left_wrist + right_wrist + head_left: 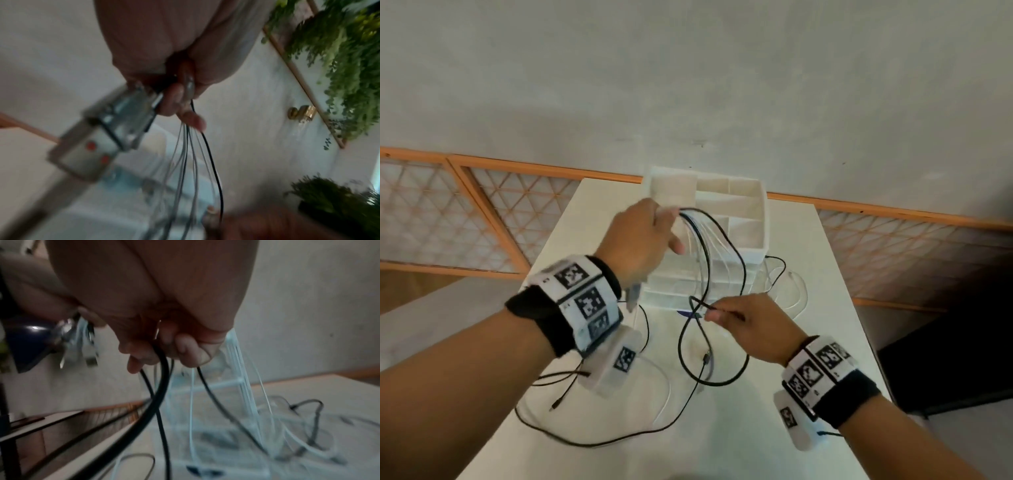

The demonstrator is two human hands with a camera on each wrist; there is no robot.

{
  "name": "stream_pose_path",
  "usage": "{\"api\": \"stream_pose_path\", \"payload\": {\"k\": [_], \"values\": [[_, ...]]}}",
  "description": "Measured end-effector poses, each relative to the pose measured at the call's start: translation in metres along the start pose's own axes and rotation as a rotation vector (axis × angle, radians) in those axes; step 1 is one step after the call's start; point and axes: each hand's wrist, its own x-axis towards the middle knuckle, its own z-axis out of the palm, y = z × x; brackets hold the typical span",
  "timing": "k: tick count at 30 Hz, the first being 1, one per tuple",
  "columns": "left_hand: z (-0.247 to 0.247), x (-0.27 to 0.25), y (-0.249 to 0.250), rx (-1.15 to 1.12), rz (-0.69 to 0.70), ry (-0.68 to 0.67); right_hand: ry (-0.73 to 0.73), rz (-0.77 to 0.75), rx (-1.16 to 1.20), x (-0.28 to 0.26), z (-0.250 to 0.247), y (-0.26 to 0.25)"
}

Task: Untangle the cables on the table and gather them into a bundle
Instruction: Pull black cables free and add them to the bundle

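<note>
Several thin white cables and black cables (pixel 700 246) hang in a bunch from my left hand (pixel 666 222), which grips them raised above the white table (pixel 808 411). In the left wrist view the left hand (pixel 180 104) curls round the strands (pixel 191 154), beside a blurred grey plug block (pixel 115 129). Lower down, my right hand (pixel 714 313) pinches a black cable (pixel 698 305) from the same bunch. From the right wrist, the right hand (pixel 164 350) wraps black cable (pixel 162 386) and white strands (pixel 242 369). More black cable (pixel 599 442) loops loose on the table.
A white compartment organizer (pixel 750 209) stands at the table's far side, right behind the hanging cables. Loose plug ends (pixel 705 359) lie on the tabletop. An orange-framed lattice rail (pixel 465 212) runs behind the table. USB plugs (pixel 90 353) dangle by my right thumb.
</note>
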Motion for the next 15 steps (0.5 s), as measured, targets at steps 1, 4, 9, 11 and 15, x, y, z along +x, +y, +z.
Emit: {"api": "stream_pose_path", "payload": {"k": [1, 4, 9, 11, 15], "values": [[0.014, -0.005, -0.001, -0.024, -0.005, -0.079, 0.044, -0.055, 0.012, 0.002, -0.007, -0.006], [0.054, -0.014, -0.010, -0.007, 0.038, -0.160, 0.228, -0.131, 0.058, 0.010, -0.028, -0.023], [0.054, -0.011, -0.056, 0.081, -0.112, -0.091, 0.630, 0.094, 0.387, 0.001, -0.060, 0.007], [0.043, -0.008, -0.081, 0.143, -0.180, -0.058, 0.800, 0.293, 0.492, -0.003, -0.065, 0.033], [0.019, -0.004, -0.103, 0.047, -0.286, -0.013, 0.952, 0.762, 0.443, -0.018, -0.057, 0.078]]}}
